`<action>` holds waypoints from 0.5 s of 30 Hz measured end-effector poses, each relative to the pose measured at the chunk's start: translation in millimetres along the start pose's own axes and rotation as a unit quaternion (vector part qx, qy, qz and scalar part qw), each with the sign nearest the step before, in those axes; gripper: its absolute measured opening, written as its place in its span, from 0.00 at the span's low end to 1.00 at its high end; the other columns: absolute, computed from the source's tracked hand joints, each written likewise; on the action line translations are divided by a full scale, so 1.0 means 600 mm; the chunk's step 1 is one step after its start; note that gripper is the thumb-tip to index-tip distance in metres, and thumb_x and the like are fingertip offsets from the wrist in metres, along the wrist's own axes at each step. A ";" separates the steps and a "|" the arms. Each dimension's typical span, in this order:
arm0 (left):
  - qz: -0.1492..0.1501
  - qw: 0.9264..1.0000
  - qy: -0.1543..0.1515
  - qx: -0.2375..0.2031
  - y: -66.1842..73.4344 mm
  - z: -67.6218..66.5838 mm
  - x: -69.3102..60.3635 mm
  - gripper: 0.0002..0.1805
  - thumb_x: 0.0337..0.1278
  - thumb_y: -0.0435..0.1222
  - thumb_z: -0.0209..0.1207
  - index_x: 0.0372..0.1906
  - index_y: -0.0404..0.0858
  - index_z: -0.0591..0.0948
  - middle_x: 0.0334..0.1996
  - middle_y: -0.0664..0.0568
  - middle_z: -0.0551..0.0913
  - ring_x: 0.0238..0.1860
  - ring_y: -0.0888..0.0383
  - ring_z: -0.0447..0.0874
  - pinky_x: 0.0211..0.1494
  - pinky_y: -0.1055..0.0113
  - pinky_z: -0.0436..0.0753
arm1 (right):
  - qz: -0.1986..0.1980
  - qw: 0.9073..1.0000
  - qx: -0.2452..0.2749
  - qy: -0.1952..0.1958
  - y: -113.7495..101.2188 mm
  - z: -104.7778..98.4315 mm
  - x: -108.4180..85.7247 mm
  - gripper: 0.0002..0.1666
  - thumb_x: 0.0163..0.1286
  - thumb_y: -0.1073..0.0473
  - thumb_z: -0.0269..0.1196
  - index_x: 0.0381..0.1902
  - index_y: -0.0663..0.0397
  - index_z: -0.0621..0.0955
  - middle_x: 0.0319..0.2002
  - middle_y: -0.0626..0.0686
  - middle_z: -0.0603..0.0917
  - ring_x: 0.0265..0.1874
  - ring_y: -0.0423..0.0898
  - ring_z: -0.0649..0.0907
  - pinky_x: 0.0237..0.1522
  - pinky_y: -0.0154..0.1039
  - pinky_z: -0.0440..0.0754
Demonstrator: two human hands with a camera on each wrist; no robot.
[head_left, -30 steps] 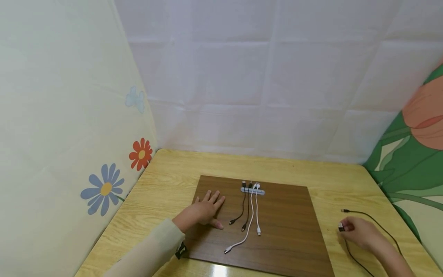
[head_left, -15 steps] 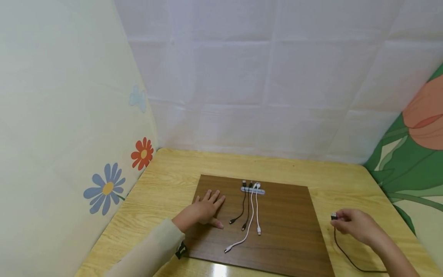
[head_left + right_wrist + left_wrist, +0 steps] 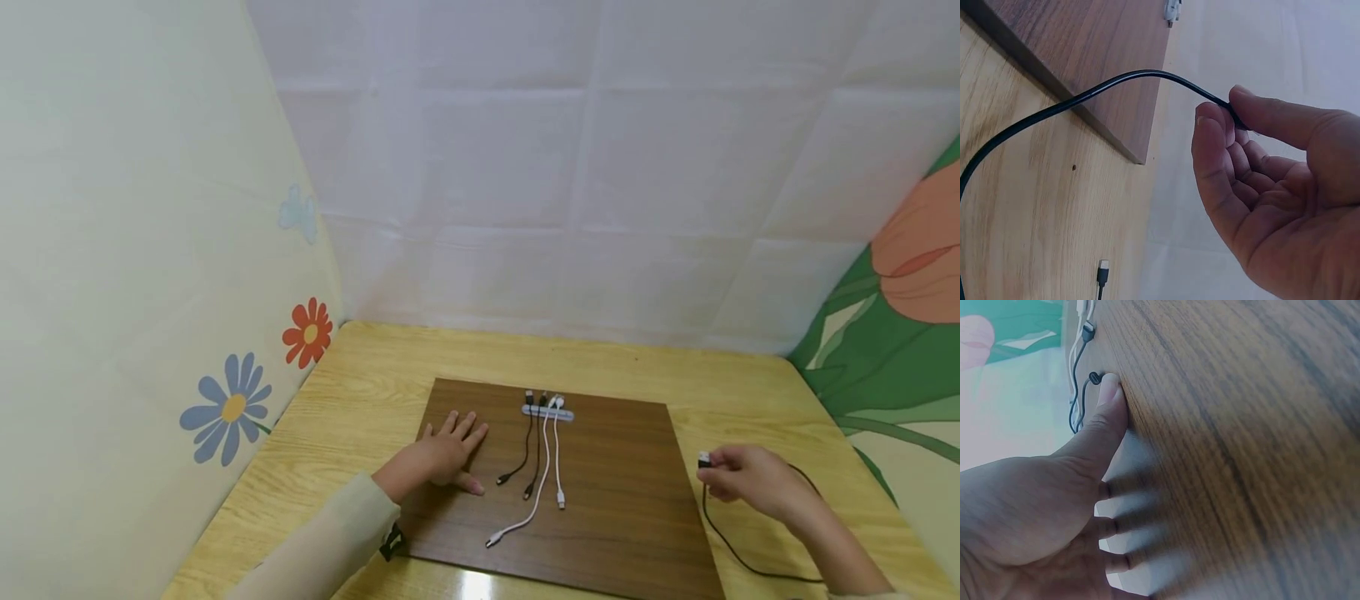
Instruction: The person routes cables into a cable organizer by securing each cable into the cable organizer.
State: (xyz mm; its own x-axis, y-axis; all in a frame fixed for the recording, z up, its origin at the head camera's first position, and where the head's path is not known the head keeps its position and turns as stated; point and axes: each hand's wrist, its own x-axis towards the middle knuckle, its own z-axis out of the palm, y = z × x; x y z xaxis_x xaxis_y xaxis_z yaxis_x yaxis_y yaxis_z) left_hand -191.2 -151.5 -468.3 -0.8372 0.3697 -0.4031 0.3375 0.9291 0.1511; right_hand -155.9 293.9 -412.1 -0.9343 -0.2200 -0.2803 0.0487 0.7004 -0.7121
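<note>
My right hand (image 3: 757, 482) pinches the USB plug (image 3: 703, 461) of a black USB cable (image 3: 1132, 75) between thumb and fingers, just right of the brown board (image 3: 622, 483). In the right wrist view the cable arcs away from the fingertips, and a small connector (image 3: 1103, 272) shows low on the table. My left hand (image 3: 441, 458) rests on the board's left part with fingers spread. Beside its thumb lie two black cables (image 3: 527, 454) and two white cables (image 3: 546, 467). Their upper ends sit in a pale cable holder (image 3: 567, 416).
The board lies on a light wooden table (image 3: 360, 375). A white sheet (image 3: 465, 167) hangs behind it. Flower-printed cloths stand at the left (image 3: 150, 250) and right (image 3: 922, 333) sides. A dark object (image 3: 392, 543) shows below the left sleeve (image 3: 337, 533).
My right hand has moved left and slightly up toward the board's right edge, drawing the black cable along with it. The left hand has stayed in place.
</note>
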 end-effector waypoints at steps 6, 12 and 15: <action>0.002 1.000 0.000 0.003 -0.003 0.002 0.002 0.57 0.52 0.66 0.62 0.82 0.50 0.51 0.83 0.48 0.42 0.82 0.43 0.37 0.76 0.36 0.52 | -0.001 1.000 0.005 0.000 -0.014 0.009 0.007 0.16 0.74 0.59 0.63 0.44 0.72 0.79 0.36 0.54 0.85 0.36 0.49 0.86 0.38 0.44 0.87; 0.003 1.000 0.002 0.000 -0.006 0.003 0.005 0.56 0.53 0.66 0.62 0.82 0.50 0.51 0.83 0.48 0.42 0.82 0.43 0.37 0.76 0.36 0.52 | -0.017 1.000 -0.002 -0.013 -0.031 0.018 0.013 0.13 0.75 0.58 0.62 0.36 0.64 0.78 0.29 0.51 0.81 0.30 0.45 0.81 0.34 0.42 0.83; 0.005 1.000 0.005 -0.001 -0.007 0.005 0.007 0.56 0.53 0.66 0.62 0.82 0.50 0.51 0.83 0.48 0.42 0.82 0.43 0.37 0.76 0.36 0.53 | -0.016 1.000 -0.003 -0.012 -0.040 0.022 0.018 0.12 0.75 0.58 0.62 0.37 0.65 0.79 0.29 0.51 0.81 0.30 0.45 0.81 0.34 0.43 0.83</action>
State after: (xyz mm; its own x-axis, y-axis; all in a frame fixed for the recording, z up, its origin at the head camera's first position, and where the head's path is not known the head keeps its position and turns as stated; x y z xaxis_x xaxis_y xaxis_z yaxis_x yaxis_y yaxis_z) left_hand -194.5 -154.0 -473.5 -0.8379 0.3782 -0.3935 0.3444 0.9257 0.1563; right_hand -162.5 265.7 -406.7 -0.9264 -0.2596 -0.2728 0.0157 0.6971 -0.7168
